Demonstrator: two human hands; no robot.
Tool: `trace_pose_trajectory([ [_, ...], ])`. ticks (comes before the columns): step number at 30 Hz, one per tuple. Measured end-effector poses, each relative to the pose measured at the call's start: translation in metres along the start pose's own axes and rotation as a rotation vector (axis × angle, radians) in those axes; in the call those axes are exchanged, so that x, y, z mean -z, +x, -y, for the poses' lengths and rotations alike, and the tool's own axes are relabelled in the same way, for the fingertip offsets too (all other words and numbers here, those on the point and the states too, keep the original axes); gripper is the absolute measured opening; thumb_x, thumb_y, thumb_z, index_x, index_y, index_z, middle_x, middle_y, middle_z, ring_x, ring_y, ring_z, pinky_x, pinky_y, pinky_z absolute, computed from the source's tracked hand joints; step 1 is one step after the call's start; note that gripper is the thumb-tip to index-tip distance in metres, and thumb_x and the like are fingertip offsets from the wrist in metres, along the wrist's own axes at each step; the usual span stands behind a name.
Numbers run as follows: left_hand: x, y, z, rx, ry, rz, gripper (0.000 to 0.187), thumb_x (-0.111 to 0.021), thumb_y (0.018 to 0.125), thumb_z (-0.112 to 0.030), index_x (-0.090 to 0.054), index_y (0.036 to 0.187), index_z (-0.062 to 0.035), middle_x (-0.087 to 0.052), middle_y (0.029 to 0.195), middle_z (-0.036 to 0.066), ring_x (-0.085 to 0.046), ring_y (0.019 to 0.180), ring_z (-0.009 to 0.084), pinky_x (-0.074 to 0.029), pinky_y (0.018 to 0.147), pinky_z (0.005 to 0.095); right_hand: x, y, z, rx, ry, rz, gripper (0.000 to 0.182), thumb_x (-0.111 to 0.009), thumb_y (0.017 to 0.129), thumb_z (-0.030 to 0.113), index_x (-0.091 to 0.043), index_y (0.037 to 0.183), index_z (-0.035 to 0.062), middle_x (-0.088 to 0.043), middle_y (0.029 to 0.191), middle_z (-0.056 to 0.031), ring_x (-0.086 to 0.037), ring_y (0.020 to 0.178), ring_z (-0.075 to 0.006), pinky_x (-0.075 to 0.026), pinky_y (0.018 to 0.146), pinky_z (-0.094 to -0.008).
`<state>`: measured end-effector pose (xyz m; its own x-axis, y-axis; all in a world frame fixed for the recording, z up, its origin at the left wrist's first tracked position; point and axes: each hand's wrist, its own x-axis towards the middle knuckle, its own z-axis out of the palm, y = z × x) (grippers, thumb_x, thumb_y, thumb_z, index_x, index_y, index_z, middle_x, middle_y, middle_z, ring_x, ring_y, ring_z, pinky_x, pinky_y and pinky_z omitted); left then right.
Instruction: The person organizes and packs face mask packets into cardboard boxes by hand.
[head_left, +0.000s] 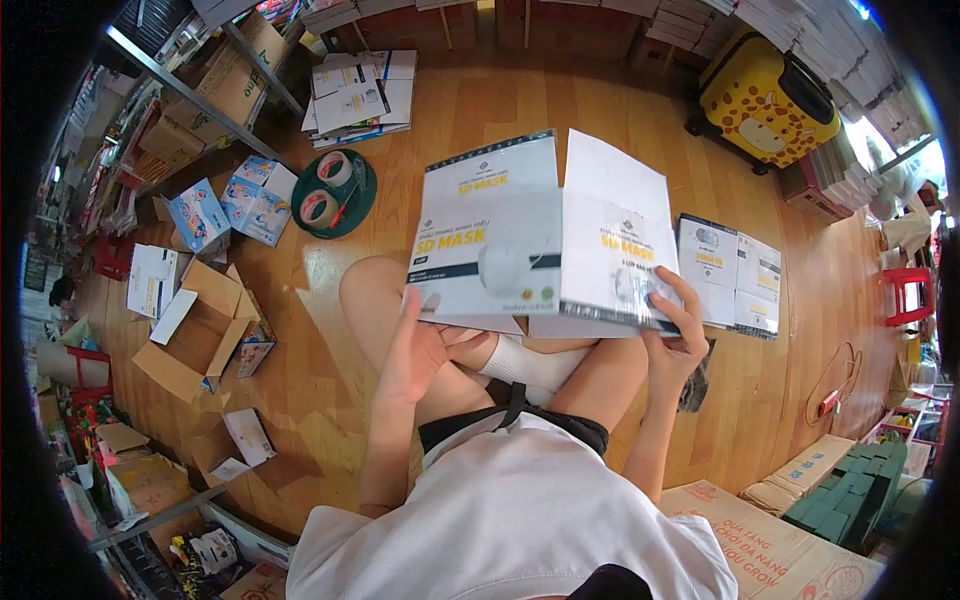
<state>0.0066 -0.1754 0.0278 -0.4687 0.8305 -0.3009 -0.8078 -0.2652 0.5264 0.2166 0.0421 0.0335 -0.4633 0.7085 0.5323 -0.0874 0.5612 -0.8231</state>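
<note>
Above my crossed legs I hold a partly unfolded 5D Mask carton (490, 235), white with yellow lettering and a dark stripe. My left hand (418, 350) grips its lower left corner, thumb on the printed face and fingers underneath. At the lower right edge my right hand (675, 330) has its fingers over the front panel. Just right of the carton, another flattened mask carton (735, 275) lies on the floor. A green round tray (360, 215) to the upper left carries two tape rolls (320, 208) and a red-handled tool (341, 212).
An opened brown box (205, 335) stands on the wooden floor at left, near blue-and-white boxes (258, 200). Flattened cartons (360, 95) are stacked at the back. A yellow giraffe suitcase (765, 105) stands back right; a large cardboard box (760, 545) is at lower right.
</note>
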Motion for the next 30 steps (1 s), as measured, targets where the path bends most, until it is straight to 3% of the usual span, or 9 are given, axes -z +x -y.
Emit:
trace_pose_trajectory([
  [6,0.011,-0.002,0.003,-0.133,0.244,-0.184,0.043,-0.051,0.097,-0.031,-0.044,0.131,-0.0057,-0.061,0.119,0.013,-0.065,0.103,0.0231,-0.057,0.085,0.0395,0.014,-0.003,-0.007,0.116,-0.119,0.096,0.047,-0.087,0.055,0.036,-0.065,0.082,0.0053,-0.044,0.136,-0.0281,-0.043,0.127,-0.0383,-0.034,0.103,-0.0488],
  [7,0.014,-0.003,0.002,-0.148,0.238,-0.173,0.041,-0.051,0.097,-0.027,-0.044,0.131,-0.0051,-0.061,0.118,0.014,-0.065,0.101,0.0236,-0.058,0.083,0.0396,0.017,-0.004,-0.011,0.14,-0.132,0.16,0.067,-0.086,0.051,0.051,-0.067,0.096,0.0068,-0.032,0.143,-0.0324,-0.034,0.132,-0.0435,-0.028,0.107,-0.0528],
  [13,0.014,-0.005,-0.007,-0.312,0.284,-0.188,0.039,-0.053,0.097,-0.019,-0.044,0.131,-0.0027,-0.062,0.115,0.013,-0.065,0.101,0.0239,-0.059,0.079,0.0371,0.022,-0.012,-0.007,-0.154,0.416,0.359,0.104,-0.09,0.059,0.03,-0.034,0.145,0.0116,-0.006,0.157,-0.0178,-0.027,0.139,-0.0362,-0.028,0.109,-0.0508],
  [16,0.018,-0.01,-0.01,-0.386,0.457,-0.218,0.039,-0.055,0.096,-0.017,-0.045,0.13,-0.0008,-0.063,0.114,0.011,-0.062,0.105,0.0221,-0.055,0.083,0.0355,0.032,-0.017,-0.019,-0.458,0.301,0.262,0.113,-0.089,0.061,0.027,-0.021,0.15,0.0112,-0.001,0.159,-0.0089,-0.023,0.142,-0.032,-0.027,0.11,-0.0497],
  [21,0.005,-0.024,-0.026,-0.405,0.959,0.072,0.031,-0.063,0.091,-0.006,-0.055,0.118,0.0048,-0.066,0.105,0.009,-0.061,0.095,0.0133,-0.05,0.08,0.0262,0.044,-0.006,-0.015,-0.146,-0.087,0.221,0.112,-0.088,0.062,0.029,-0.022,0.148,0.0025,-0.025,0.153,-0.0139,-0.024,0.141,-0.0295,-0.022,0.113,-0.0388],
  [24,-0.009,-0.016,-0.018,-0.33,0.925,0.164,0.029,-0.065,0.09,-0.007,-0.057,0.115,0.0054,-0.066,0.104,0.009,-0.06,0.096,0.0122,-0.047,0.084,0.0254,0.046,0.006,-0.003,-0.214,0.003,0.632,0.112,-0.088,0.062,0.033,-0.022,0.146,-0.0011,-0.028,0.152,-0.0156,-0.025,0.141,-0.0276,-0.022,0.113,-0.0321],
  [26,-0.014,-0.001,-0.008,-0.344,0.939,0.181,0.032,-0.065,0.089,-0.007,-0.056,0.117,0.0053,-0.065,0.105,0.008,-0.059,0.096,0.0119,-0.046,0.087,0.0256,0.049,-0.017,-0.021,-0.411,0.02,0.777,0.076,-0.083,0.071,0.033,-0.049,0.129,-0.0036,-0.055,0.127,-0.0158,-0.053,0.114,-0.0246,-0.04,0.097,-0.0309],
  [28,-0.017,0.015,-0.002,-0.4,0.934,0.164,0.033,-0.063,0.092,-0.01,-0.053,0.12,0.0041,-0.064,0.11,0.011,-0.058,0.101,0.0135,-0.045,0.09,0.0272,0.047,-0.027,-0.031,-0.709,0.023,0.878,0.054,-0.078,0.078,0.031,-0.061,0.116,-0.0045,-0.067,0.109,-0.014,-0.062,0.095,-0.0203,-0.047,0.086,-0.0303],
  [30,-0.032,0.026,0.004,-0.404,0.841,0.102,0.035,-0.059,0.094,-0.014,-0.051,0.124,0.0025,-0.061,0.115,0.013,-0.057,0.107,0.0158,-0.044,0.093,0.0295,0.052,-0.029,-0.029,-0.639,0.056,0.724,0.039,-0.074,0.083,0.026,-0.066,0.106,-0.0045,-0.07,0.096,-0.0107,-0.063,0.085,-0.0152,-0.049,0.078,-0.0288],
])
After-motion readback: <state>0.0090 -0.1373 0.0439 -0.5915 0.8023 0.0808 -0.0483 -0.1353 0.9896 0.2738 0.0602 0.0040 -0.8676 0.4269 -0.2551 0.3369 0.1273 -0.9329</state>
